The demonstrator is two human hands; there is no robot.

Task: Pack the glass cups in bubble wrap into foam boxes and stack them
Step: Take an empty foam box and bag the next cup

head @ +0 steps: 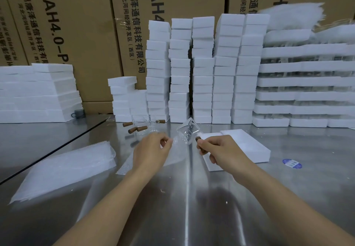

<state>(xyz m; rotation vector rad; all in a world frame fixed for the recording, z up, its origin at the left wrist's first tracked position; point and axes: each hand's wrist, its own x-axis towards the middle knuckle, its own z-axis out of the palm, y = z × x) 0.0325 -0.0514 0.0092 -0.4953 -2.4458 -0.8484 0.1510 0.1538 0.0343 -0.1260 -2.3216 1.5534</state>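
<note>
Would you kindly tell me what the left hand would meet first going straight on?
Probably the glass cup held by the right hand, just ahead of the left hand; depth is unclear.

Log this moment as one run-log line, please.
left hand: pinches bubble wrap | right hand: holds cup by handle | foam box: beside right hand

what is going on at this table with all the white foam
A person is wrapping a glass cup. The right hand grips its wooden handle and holds it tilted above the metal table, while the left hand pinches a bubble wrap sheet beside it. A foam box lies by the right hand. More cups stand behind, before the stacked foam boxes.
</note>
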